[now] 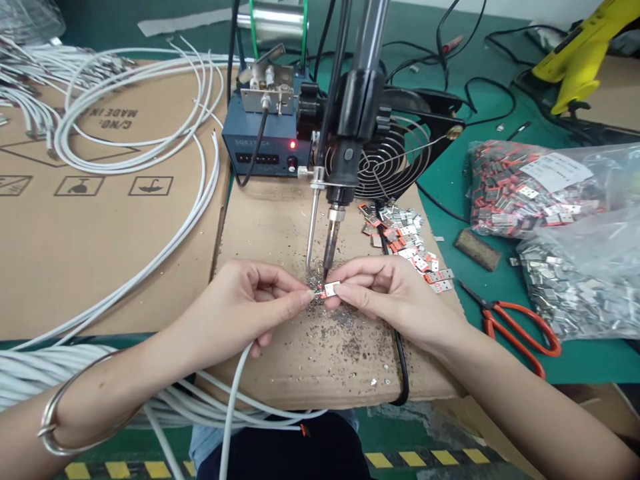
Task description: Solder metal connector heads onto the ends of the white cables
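My left hand (265,300) pinches the stripped end of a white cable (235,393), whose thin coloured wires reach the connector. Between the thumb and fingers of my right hand (380,293) is a small USB connector (331,289), silver with an orange part. Both meet right under the tip of a soldering iron (331,243), which is clamped upright on a stand. Beside the tip ends a thin bent metal solder-feed tube (313,233). Whether the tip touches the joint cannot be made out.
Loose USB connectors (407,233) lie in a pile right of the iron, by a fan (380,160). Orange-handled scissors (520,320), a brown sponge block (477,250) and bags of connectors (530,193) sit further right. White cables (140,150) coil at left; a blue solder feeder (265,140) stands behind.
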Tool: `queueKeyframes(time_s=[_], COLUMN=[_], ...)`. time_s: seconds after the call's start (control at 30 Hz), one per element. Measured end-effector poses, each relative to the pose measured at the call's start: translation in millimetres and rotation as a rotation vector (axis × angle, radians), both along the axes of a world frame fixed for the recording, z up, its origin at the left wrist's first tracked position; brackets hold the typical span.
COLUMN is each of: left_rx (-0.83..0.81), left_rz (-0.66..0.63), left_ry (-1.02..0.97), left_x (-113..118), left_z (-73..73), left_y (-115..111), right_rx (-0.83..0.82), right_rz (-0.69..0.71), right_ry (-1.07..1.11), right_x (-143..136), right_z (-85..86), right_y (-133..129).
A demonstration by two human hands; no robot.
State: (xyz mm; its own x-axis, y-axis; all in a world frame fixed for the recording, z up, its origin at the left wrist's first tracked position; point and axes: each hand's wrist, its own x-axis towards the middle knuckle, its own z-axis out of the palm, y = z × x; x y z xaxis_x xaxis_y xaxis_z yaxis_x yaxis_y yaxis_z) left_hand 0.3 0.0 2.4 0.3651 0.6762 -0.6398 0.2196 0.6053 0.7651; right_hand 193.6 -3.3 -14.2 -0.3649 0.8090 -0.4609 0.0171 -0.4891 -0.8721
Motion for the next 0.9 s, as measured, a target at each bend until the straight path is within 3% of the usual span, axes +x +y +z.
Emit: queueKeyframes(time_s=[0.33, 0.9], left_rx=[0.014, 0.014], left_rz=[-0.021, 0.016], left_ry=[0.03, 0.074], left_x=[-0.4, 2.9], left_z=[1.7, -2.4], left_y=[2.2, 1.2], right_rx=[-0.006, -0.022], right_rz=[-0.017, -0.03], right_ry=[0.066, -0.009], right_x=[0.0, -3.8], right_z=[0.6, 0.0], right_y=[-0.1, -0.6])
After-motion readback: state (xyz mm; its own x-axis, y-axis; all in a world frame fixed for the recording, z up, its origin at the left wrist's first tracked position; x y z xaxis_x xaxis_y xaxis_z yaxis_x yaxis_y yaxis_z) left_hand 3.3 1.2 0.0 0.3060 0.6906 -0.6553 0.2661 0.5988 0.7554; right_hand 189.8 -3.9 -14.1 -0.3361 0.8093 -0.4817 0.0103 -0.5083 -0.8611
